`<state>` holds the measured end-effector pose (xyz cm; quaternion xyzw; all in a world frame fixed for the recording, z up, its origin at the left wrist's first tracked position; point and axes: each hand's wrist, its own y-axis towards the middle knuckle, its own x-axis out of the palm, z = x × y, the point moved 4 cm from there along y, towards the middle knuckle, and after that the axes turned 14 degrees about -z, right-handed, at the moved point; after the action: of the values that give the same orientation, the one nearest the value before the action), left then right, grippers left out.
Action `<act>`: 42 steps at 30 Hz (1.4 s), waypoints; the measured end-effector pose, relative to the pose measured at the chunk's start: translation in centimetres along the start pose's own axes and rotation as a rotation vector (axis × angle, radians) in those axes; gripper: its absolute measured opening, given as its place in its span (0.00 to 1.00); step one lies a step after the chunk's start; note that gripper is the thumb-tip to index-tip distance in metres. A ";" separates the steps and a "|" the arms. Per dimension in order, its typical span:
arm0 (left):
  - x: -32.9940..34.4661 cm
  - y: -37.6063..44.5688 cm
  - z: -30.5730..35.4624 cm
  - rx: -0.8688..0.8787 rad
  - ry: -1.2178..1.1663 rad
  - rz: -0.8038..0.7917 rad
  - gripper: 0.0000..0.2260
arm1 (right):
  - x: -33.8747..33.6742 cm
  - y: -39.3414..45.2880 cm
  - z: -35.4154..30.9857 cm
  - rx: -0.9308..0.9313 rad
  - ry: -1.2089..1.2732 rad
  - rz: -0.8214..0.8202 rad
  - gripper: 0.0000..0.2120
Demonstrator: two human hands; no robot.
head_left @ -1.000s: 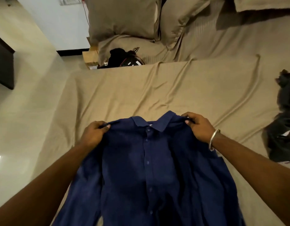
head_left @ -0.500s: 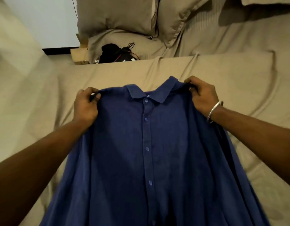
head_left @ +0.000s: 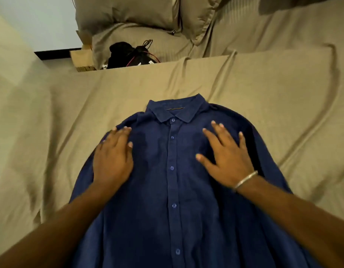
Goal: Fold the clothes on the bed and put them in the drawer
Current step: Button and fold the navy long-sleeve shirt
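Tan bedding: bed (head_left: 264,97) w/ wrinkled sheet fills most of view; its right and near edges run out of frame.
shirt: navy button-up shirt (head_left: 173,190) lies flat, front up, buttoned, collar pointing away, in mid-bed. Hem cut off by bottom edge; sleeves not clearly visible, look tucked or hidden along the sides, can't tell.
pillows: tan pillows (head_left: 128,18) stacked at far end, tops cropped by frame.
floor/wall: pale floor (head_left: 16,60) at left, blurry; white wall (head_left: 41,22) w/ dark skirting behind.
left hand: left hand (head_left: 112,157) palm down on shirt's left shoulder area, fingers straight and close together, thumb in toward the chest. Forearm covers shirt's lower-left part.
right hand: right hand (head_left: 228,155) palm down on the chest, beside the button placket, fingers straight and spread apart. Forearm hides shirt's lower-right edge.
dark bundle: black stuff w/ red cord (head_left: 128,55) by the pillows, partly behind the sheet ridge; can't ID it, some white marks showing.
box: tan box-like thing (head_left: 81,59) left of bundle, mostly hidden.
bangle: silver bangle (head_left: 244,179) on right wrist.
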<state>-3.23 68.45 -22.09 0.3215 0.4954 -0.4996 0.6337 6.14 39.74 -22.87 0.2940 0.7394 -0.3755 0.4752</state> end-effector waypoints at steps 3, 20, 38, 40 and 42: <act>2.8 -2.1 -2.6 -0.065 0.026 -0.245 0.29 | 3.3 -1.6 1.4 0.071 -0.042 -0.093 0.37; 5.0 -2.5 -4.4 -0.181 0.054 -0.282 0.31 | 5.7 -0.8 2.0 0.083 -0.095 0.029 0.36; 12.1 -19.1 16.3 -0.050 0.022 -0.338 0.27 | 7.3 -21.3 4.8 0.071 0.165 -0.073 0.35; 12.6 -19.0 16.2 -0.054 0.047 -0.341 0.27 | 8.6 -26.0 4.9 0.134 0.249 -0.054 0.34; 12.8 -18.8 16.1 -0.057 0.047 -0.356 0.27 | 9.6 -30.0 4.6 0.192 0.295 0.003 0.31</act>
<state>-16.10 44.40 -27.71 0.2221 0.5730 -0.5819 0.5327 -19.00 20.31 -24.63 0.3909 0.7614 -0.3967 0.3317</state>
